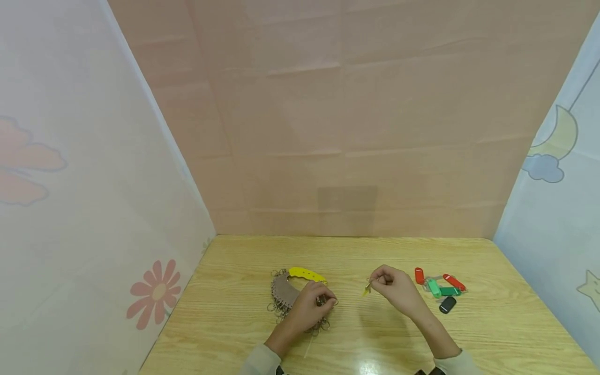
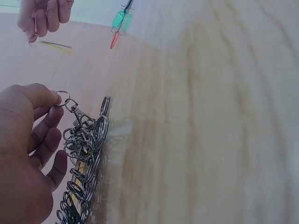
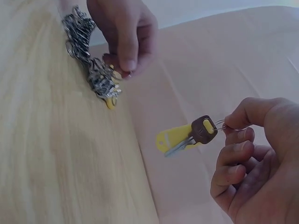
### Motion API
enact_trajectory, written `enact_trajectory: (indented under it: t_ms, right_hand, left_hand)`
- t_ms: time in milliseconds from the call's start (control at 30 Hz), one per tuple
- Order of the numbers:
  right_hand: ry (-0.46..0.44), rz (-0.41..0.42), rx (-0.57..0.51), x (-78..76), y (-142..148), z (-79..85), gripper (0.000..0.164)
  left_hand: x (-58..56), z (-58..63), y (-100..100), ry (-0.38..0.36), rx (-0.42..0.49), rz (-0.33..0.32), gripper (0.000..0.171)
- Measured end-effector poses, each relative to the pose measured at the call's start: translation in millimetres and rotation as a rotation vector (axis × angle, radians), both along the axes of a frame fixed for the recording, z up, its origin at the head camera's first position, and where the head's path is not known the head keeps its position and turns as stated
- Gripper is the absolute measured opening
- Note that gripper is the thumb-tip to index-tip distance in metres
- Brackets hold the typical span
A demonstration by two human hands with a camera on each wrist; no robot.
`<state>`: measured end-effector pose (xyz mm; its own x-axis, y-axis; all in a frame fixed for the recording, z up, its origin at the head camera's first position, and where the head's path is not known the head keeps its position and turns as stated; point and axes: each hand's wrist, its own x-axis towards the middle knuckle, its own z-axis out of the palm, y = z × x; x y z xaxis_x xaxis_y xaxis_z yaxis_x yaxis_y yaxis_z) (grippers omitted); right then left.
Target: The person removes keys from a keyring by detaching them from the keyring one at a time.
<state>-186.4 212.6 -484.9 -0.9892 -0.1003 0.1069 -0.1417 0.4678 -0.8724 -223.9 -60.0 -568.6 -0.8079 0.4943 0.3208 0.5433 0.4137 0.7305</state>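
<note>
On the left of the table lies a curved grey key holder plate with a yellow handle and many metal rings along its edge. My left hand covers part of it and pinches a small ring between thumb and forefinger; a metal swivel clasp hangs from that ring among the others. To the right, my right hand pinches a thin split ring above the table. From it hang a key with a dark brown head and a yellow key tag.
Right of my right hand lie several key tags: a red one, another red one, a light green one, a dark green one and a black one. Paper-covered walls enclose the wooden table at the back and sides.
</note>
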Motion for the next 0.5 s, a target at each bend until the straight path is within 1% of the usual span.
enact_trajectory:
  t_ms: [267,500]
  right_hand:
    - [0.035,-0.046,0.059,-4.5,25.6,8.4,0.011]
    - [0.022,-0.089,0.099,-7.9,42.0,12.6,0.013]
  left_hand:
    - [1.4,-0.2,-0.2,-0.013,0.008,-0.014,0.007]
    - [-0.7,-2.6,0.2,-0.012,0.008,-0.017,0.007]
